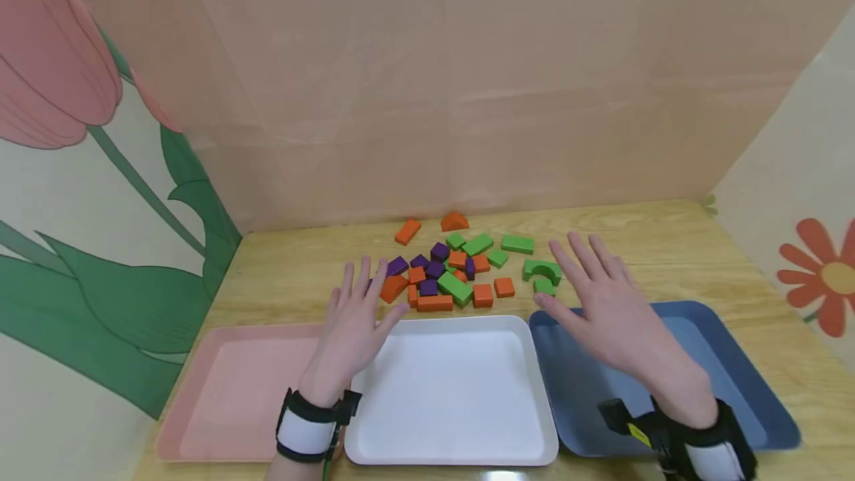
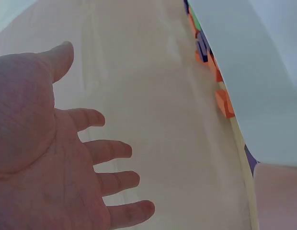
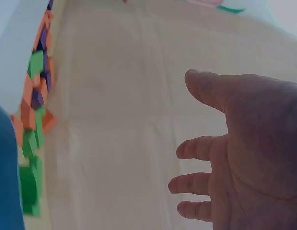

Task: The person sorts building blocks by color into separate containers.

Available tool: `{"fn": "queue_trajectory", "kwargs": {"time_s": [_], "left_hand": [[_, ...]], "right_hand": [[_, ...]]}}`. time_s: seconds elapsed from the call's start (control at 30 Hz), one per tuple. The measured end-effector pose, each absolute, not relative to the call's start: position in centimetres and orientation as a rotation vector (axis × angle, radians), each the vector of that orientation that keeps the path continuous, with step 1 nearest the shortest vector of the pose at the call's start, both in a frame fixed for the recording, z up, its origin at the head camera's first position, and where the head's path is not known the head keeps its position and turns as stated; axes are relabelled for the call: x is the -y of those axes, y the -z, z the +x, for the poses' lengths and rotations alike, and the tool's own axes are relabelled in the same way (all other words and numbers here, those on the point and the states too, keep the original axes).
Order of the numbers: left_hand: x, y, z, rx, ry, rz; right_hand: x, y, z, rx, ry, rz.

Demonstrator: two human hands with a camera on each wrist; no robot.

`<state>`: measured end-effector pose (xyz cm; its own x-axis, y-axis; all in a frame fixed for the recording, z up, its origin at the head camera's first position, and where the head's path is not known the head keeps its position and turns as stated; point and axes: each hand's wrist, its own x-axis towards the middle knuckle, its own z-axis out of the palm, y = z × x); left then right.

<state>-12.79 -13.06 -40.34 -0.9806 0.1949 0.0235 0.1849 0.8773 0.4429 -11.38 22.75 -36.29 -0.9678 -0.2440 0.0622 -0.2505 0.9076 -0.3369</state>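
- Pale wood is seen in the table (image 1: 668, 251), backed by a paper-like far wall (image 1: 441, 80).
- Along the near side, three trays are lined up: the pink tray (image 1: 234, 392) at left, the white tray (image 1: 454, 392) between, the blue tray (image 1: 708, 347) at right.
- Between trays and wall, a loose cluster of blocks (image 1: 457, 259) is spread, mostly beyond the white tray.
- Above the trays, both hands are held spread and released, with nothing gripped: the left hand (image 1: 352, 329) where pink and white meet, the right hand (image 1: 611, 310) over the blue.
- The step is judged to be a readiness before handling; for a block to be taken, a hand would have to be lowered and its fingers closed.
- Among the blocks, plain orange, green and purple are mixed, with flat faces and crisp edges.
- Near the right fingertips, the green arch (image 1: 542, 266) is set.
- At the cluster's near edge, an orange bar (image 1: 435, 303) is laid crosswise.
- Small purple cubes (image 1: 428, 288) are gathered toward the left, some partly hidden.
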Motion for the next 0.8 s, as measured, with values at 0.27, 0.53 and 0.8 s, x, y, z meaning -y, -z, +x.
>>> {"fn": "queue_trajectory", "kwargs": {"time_s": [0.27,0.53,0.8], "left_hand": [[12.0,39.2,-12.9,-3.046,-0.663,0.405],[10.4,38.7,-13.8,-3.027,-0.505,0.523],[7.7,39.1,-15.4,-2.971,-0.444,0.717]], "right_hand": [[-30.8,38.1,-9.8,3.028,-0.426,0.34],[-39.3,41.6,-8.8,3.118,-0.405,0.209],[-44.9,44.4,-8.7,3.246,-0.276,-0.013]]}}
